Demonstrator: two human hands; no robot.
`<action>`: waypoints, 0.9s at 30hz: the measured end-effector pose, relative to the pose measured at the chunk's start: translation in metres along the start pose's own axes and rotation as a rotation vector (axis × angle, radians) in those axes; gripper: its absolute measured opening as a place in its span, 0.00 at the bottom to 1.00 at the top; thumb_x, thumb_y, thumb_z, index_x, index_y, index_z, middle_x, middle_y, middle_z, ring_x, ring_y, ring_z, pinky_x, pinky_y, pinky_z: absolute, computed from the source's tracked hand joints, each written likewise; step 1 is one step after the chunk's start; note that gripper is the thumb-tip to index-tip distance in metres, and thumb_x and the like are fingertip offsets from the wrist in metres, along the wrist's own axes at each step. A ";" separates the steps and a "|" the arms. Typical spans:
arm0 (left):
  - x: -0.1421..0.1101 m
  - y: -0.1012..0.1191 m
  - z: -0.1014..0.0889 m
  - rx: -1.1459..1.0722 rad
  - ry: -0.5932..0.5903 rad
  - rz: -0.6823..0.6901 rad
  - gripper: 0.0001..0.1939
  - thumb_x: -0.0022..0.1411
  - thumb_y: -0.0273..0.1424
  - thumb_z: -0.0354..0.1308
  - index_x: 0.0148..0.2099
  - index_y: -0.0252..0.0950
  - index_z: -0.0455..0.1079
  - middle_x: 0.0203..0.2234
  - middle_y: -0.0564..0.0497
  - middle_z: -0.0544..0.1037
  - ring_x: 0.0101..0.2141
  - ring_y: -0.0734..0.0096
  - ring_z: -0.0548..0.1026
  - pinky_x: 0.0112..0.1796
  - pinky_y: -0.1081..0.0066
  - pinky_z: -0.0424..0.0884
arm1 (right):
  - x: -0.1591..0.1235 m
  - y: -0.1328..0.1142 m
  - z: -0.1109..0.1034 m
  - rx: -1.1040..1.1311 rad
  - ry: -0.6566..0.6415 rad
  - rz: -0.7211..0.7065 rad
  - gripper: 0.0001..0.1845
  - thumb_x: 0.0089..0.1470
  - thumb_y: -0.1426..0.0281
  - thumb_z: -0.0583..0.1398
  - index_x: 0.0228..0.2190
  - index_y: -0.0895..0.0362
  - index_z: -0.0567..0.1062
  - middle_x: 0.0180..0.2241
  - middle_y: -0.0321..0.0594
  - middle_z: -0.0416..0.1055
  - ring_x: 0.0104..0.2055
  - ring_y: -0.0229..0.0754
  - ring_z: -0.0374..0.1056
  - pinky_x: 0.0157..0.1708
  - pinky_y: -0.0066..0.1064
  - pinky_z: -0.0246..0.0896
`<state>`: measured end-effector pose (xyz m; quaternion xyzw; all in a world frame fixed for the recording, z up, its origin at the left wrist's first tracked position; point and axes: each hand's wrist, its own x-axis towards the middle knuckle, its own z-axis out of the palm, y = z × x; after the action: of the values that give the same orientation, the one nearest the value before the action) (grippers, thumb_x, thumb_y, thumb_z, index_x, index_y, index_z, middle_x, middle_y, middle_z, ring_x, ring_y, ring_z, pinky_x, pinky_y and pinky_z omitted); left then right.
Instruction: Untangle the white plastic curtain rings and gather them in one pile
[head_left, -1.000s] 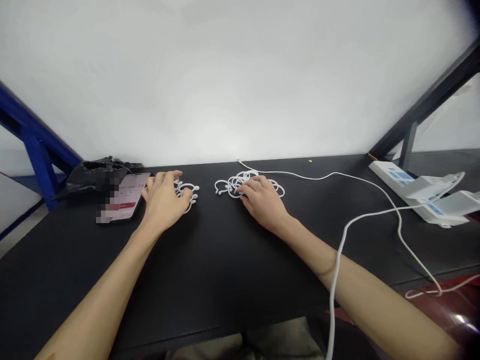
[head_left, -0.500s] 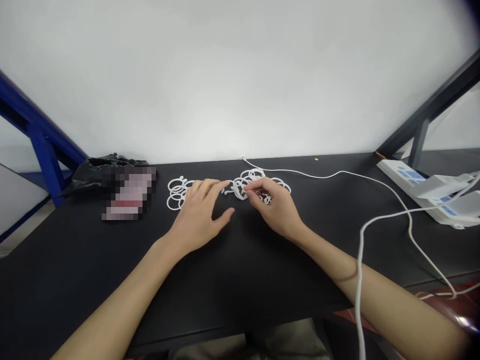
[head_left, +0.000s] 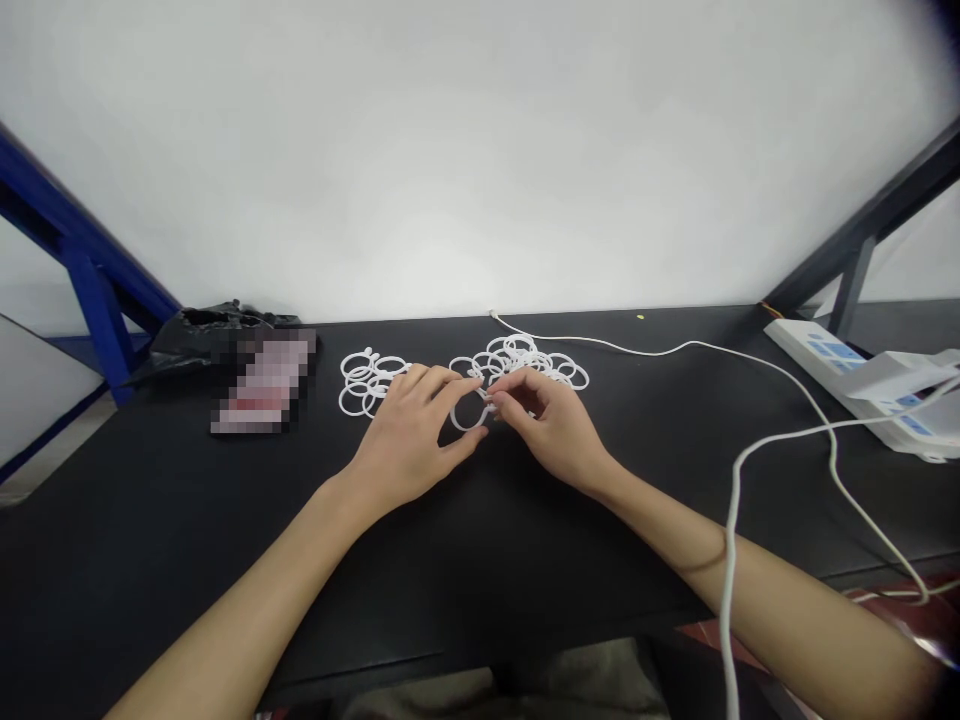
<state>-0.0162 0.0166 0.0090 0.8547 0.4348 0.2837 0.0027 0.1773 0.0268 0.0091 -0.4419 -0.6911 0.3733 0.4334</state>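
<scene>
I had the left hand [head_left: 409, 428] and right hand [head_left: 555, 422] holding just one white ring [head_left: 452, 414] in their fingers, with many rings [head_left: 528, 360] left.

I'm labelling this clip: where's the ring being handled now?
In the head view, the white ring is near the middle, between the left hand and right hand, nearer the camera than the right pile of rings.
</scene>
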 end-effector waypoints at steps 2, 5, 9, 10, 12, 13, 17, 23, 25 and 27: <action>0.000 0.000 0.000 0.000 -0.007 -0.009 0.19 0.65 0.35 0.57 0.56 0.37 0.67 0.45 0.46 0.73 0.45 0.59 0.68 0.49 0.55 0.66 | -0.001 0.000 -0.001 -0.051 -0.012 -0.048 0.06 0.60 0.70 0.58 0.39 0.54 0.75 0.36 0.37 0.77 0.37 0.38 0.74 0.39 0.32 0.70; 0.000 -0.001 0.001 -0.007 -0.015 -0.010 0.17 0.65 0.36 0.57 0.54 0.37 0.68 0.42 0.47 0.74 0.43 0.59 0.68 0.47 0.55 0.67 | -0.003 -0.001 -0.002 -0.186 -0.059 -0.197 0.12 0.60 0.73 0.57 0.45 0.53 0.75 0.40 0.37 0.77 0.38 0.37 0.73 0.40 0.31 0.69; -0.001 -0.004 0.003 -0.026 -0.018 -0.012 0.17 0.65 0.41 0.58 0.51 0.36 0.69 0.40 0.47 0.75 0.43 0.58 0.68 0.47 0.54 0.67 | -0.003 -0.002 -0.003 -0.305 -0.086 -0.291 0.11 0.59 0.74 0.58 0.43 0.55 0.76 0.38 0.38 0.77 0.36 0.36 0.73 0.38 0.29 0.69; -0.001 -0.005 0.004 -0.031 -0.020 -0.015 0.18 0.64 0.42 0.58 0.51 0.36 0.69 0.40 0.47 0.75 0.43 0.58 0.68 0.48 0.54 0.67 | -0.003 -0.001 -0.003 -0.323 -0.086 -0.287 0.10 0.59 0.74 0.58 0.42 0.55 0.76 0.37 0.38 0.77 0.35 0.36 0.73 0.36 0.28 0.69; -0.001 -0.005 0.005 -0.037 -0.025 -0.021 0.20 0.63 0.44 0.59 0.52 0.37 0.69 0.41 0.47 0.75 0.44 0.57 0.69 0.49 0.53 0.66 | -0.002 0.000 -0.003 -0.346 -0.083 -0.275 0.07 0.59 0.73 0.58 0.39 0.56 0.76 0.35 0.37 0.77 0.33 0.35 0.72 0.33 0.27 0.67; -0.001 -0.006 0.005 -0.038 -0.026 -0.022 0.21 0.63 0.44 0.59 0.52 0.37 0.69 0.41 0.47 0.75 0.44 0.57 0.69 0.50 0.53 0.66 | -0.002 0.000 -0.003 -0.351 -0.082 -0.271 0.07 0.59 0.73 0.58 0.39 0.55 0.76 0.35 0.37 0.77 0.33 0.35 0.71 0.32 0.27 0.67; -0.001 -0.005 0.004 -0.040 -0.023 -0.028 0.20 0.64 0.44 0.59 0.52 0.37 0.69 0.41 0.47 0.75 0.44 0.58 0.69 0.50 0.54 0.66 | -0.002 -0.001 -0.004 -0.341 -0.076 -0.262 0.06 0.60 0.73 0.58 0.38 0.55 0.75 0.35 0.36 0.77 0.33 0.36 0.71 0.32 0.27 0.65; -0.001 -0.004 0.003 -0.078 0.016 -0.028 0.18 0.64 0.44 0.58 0.51 0.39 0.68 0.41 0.48 0.75 0.44 0.58 0.69 0.48 0.56 0.67 | -0.002 -0.006 -0.005 -0.303 -0.063 -0.226 0.05 0.60 0.72 0.58 0.37 0.54 0.75 0.34 0.36 0.77 0.32 0.37 0.70 0.31 0.29 0.65; 0.000 -0.004 0.002 -0.101 0.015 -0.044 0.18 0.64 0.44 0.58 0.51 0.39 0.69 0.42 0.48 0.75 0.44 0.59 0.68 0.48 0.56 0.67 | -0.002 -0.005 -0.004 -0.301 -0.058 -0.218 0.06 0.61 0.72 0.57 0.37 0.54 0.75 0.34 0.36 0.77 0.33 0.38 0.71 0.33 0.29 0.66; 0.001 -0.005 0.002 -0.123 0.008 -0.078 0.18 0.64 0.44 0.58 0.51 0.39 0.69 0.42 0.48 0.75 0.45 0.59 0.68 0.48 0.58 0.68 | -0.002 -0.002 -0.003 -0.312 -0.054 -0.221 0.08 0.61 0.71 0.57 0.41 0.53 0.75 0.36 0.36 0.78 0.35 0.38 0.72 0.36 0.31 0.68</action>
<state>-0.0186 0.0204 0.0067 0.8340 0.4497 0.3131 0.0644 0.1801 0.0246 0.0118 -0.4150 -0.7963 0.2234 0.3791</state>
